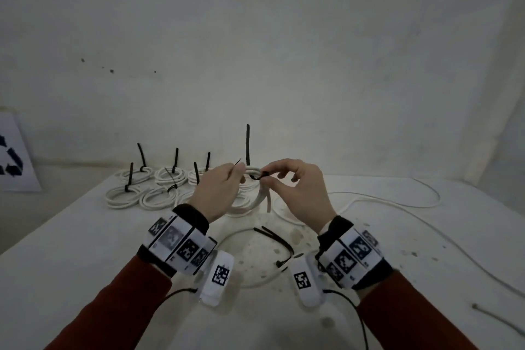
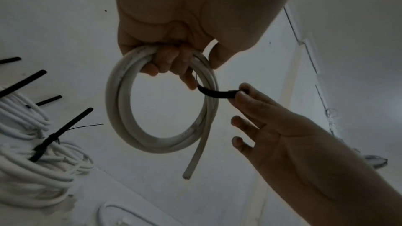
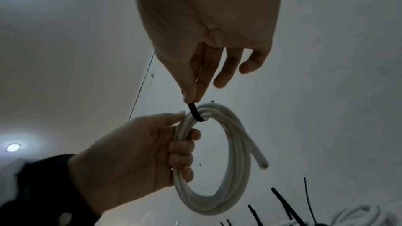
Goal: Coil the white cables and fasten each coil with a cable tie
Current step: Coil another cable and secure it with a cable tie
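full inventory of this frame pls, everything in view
Held coil: one, white, gripped in the left hand above the table.
Cable tie: one, black, looped round the held coil, pinched by the right fingers.
Tied coils: at least five, white with black ties, far left of the table.
Spare ties: a few, black, near table centre.
Loose cable: white, trailing right.
Table: one, white.
Sign: one, white, black recycling symbol, far left.
Left hand: one.
Right hand: one.
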Available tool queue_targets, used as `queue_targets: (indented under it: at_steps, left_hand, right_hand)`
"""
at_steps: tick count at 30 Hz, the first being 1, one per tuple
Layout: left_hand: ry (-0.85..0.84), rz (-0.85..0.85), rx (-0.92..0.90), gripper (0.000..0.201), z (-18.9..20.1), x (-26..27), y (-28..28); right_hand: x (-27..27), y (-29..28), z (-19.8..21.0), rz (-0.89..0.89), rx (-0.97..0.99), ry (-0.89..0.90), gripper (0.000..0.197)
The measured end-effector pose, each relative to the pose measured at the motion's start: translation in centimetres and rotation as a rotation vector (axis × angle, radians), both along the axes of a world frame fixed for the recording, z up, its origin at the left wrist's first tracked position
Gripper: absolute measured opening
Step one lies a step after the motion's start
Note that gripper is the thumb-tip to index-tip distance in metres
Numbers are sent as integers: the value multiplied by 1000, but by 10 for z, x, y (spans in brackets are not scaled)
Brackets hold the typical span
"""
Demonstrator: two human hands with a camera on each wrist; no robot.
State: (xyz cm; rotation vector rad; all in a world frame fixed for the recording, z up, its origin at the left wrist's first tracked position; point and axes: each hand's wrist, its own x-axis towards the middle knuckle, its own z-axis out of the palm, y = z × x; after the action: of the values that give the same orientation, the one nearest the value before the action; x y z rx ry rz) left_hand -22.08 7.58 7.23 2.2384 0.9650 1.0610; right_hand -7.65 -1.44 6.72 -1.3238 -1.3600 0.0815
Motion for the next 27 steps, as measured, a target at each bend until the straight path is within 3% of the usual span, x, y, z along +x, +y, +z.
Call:
queue_targets:
  at_steps: [3, 7, 12, 15, 20, 23, 27]
  left_hand:
    - [-45, -95, -24, 44, -6, 3, 5]
    - [-74, -194, 21, 65, -12, 7, 12]
    - [-142, -225, 41, 64, -13, 14, 25]
    - [-155, -245, 42, 51, -16, 19, 29]
    - [-183, -311, -22, 67, -25, 25, 32]
    - [-253, -366, -125, 41, -20, 27, 25]
    - [-322, -401, -290, 31, -17, 26, 19]
  right_hand:
    - [3, 7, 0, -20, 43, 45, 14]
    - [13, 12, 7, 75, -50, 146, 14]
    - [19, 16, 12, 212, -108, 328, 14]
    - [21, 23, 9, 240, -136, 463, 14]
    - [21, 24, 10, 282, -197, 575, 9]
    - [25, 24, 13, 238, -160, 593, 29]
    - [34, 28, 11, 93, -303, 702, 45]
